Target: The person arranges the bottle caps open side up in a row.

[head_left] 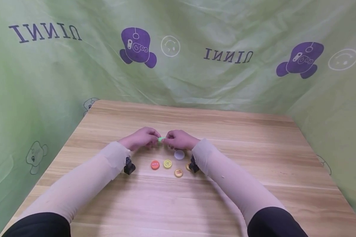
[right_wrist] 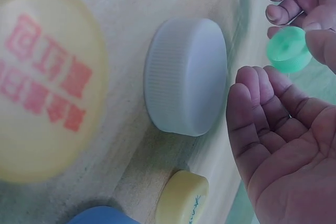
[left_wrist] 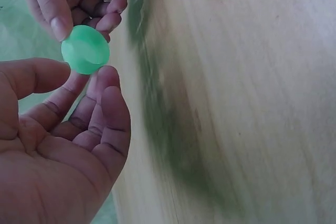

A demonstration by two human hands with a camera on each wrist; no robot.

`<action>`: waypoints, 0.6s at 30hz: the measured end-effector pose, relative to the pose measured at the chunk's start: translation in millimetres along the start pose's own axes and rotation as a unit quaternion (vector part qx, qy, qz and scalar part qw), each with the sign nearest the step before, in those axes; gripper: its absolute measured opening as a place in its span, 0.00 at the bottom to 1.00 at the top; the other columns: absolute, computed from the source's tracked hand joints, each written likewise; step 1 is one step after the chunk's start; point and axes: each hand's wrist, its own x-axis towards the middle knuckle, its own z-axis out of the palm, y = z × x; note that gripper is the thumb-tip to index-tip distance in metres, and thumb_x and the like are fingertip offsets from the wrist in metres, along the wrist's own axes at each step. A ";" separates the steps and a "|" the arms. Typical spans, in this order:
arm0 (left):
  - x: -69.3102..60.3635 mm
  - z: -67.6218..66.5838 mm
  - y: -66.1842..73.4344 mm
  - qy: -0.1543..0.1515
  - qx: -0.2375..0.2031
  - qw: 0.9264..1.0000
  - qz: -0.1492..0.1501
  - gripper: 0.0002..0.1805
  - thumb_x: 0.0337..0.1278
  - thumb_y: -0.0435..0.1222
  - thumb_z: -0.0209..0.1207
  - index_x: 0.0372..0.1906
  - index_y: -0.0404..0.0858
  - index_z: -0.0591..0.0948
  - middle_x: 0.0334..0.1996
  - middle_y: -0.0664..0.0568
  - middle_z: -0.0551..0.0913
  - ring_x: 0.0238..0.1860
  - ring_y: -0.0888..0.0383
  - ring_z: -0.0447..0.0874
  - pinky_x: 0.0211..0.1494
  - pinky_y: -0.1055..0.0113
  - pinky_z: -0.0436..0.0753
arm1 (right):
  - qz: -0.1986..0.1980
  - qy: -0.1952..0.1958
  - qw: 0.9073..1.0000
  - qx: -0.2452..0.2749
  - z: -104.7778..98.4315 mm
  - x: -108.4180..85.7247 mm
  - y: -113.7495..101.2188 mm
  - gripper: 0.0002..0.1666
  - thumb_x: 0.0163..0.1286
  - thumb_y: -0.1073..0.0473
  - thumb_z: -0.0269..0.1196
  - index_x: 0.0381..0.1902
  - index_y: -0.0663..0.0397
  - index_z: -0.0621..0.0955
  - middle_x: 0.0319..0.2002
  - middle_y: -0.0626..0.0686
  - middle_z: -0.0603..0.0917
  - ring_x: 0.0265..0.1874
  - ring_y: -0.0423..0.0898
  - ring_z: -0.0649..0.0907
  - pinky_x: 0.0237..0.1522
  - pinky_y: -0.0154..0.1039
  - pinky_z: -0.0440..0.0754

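Above the table, both hands hold a green bottle cap point(head_left: 161, 139) between their fingertips. My left hand point(head_left: 142, 138) pinches one side of it with thumb and fingers. From the opposite side, my right hand point(head_left: 179, 139) pinches it too. The left wrist view shows the round face of the green cap point(left_wrist: 85, 50), with both thumbs at its edge. In the right wrist view the green cap point(right_wrist: 289, 50) appears tilted, and the right hand's other fingers point(right_wrist: 247, 98) lie loosely bent below it.
Nearer the body lie a red-orange cap point(head_left: 155, 165), a yellow cap point(head_left: 167, 164), a white cap point(head_left: 179, 154) and a tan cap point(head_left: 178, 172) with red print. The right wrist camera partly covers another tan cap point(head_left: 188, 167). A blue cap point(right_wrist: 102, 216) shows in the right wrist view.
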 end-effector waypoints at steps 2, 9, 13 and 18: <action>-0.4 -1.3 0.4 0.001 0.003 1.000 0.004 0.11 0.71 0.25 0.53 0.53 0.25 0.79 0.39 0.40 0.82 0.37 0.52 0.80 0.44 0.62 0.83 | 0.005 0.003 1.000 0.002 0.1 0.4 0.2 0.20 0.79 0.44 0.58 0.41 0.56 0.81 0.31 0.52 0.84 0.30 0.46 0.82 0.36 0.38 0.81; 2.8 -1.4 1.7 0.015 0.007 1.000 0.012 0.13 0.73 0.27 0.54 0.55 0.24 0.79 0.43 0.38 0.84 0.40 0.53 0.82 0.49 0.61 0.84 | 0.011 0.022 1.000 0.010 -0.8 2.9 1.5 0.25 0.81 0.41 0.53 0.39 0.57 0.82 0.32 0.52 0.83 0.30 0.46 0.81 0.37 0.38 0.80; 2.2 1.8 1.4 0.024 0.003 0.999 0.020 0.12 0.74 0.27 0.54 0.54 0.23 0.79 0.41 0.37 0.85 0.37 0.53 0.82 0.47 0.60 0.85 | 0.012 0.027 0.998 0.057 0.6 2.7 2.2 0.25 0.82 0.44 0.53 0.36 0.59 0.81 0.28 0.52 0.81 0.26 0.44 0.78 0.32 0.36 0.78; 3.1 4.3 0.7 0.041 -0.004 0.999 0.030 0.11 0.77 0.29 0.52 0.50 0.24 0.79 0.36 0.42 0.84 0.34 0.56 0.81 0.45 0.62 0.86 | 0.013 0.065 0.989 0.135 2.9 3.3 2.8 0.20 0.81 0.50 0.56 0.39 0.63 0.81 0.26 0.53 0.81 0.24 0.43 0.77 0.30 0.34 0.77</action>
